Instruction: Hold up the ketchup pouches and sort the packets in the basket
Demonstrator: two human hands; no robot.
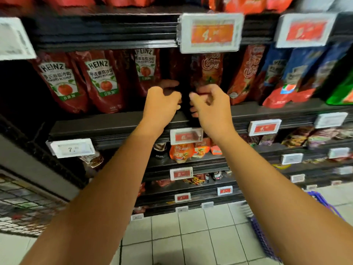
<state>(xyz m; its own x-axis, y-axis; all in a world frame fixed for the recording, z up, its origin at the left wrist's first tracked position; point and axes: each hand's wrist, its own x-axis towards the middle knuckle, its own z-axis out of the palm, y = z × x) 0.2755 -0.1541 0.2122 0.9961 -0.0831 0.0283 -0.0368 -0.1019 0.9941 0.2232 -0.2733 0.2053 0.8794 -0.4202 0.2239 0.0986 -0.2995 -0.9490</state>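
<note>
Reaching into the shelf (114,124) gap, left hand (162,104) and right hand (212,104) curl empty, the upright red sauce pouch (208,71) just behind, nearer the right.

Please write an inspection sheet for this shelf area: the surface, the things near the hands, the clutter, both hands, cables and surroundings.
Surface: black shelf at hand height, pouches standing along it.
Job's things: dark red pouch behind the left hand; red patterned pouch behind the right hand. Blur hides whether either is gripped.
Clutter: Heinz ketchup pouches at left, blue pouches at right, price tags on the shelf edges.
Hands: left hand and right hand raised close together, fingers curled, at the shelf front.
Cables: nothing seen.
Surroundings: lower shelves with small packets, white tiled floor, purple basket at lower right, wire rack at left.
</note>
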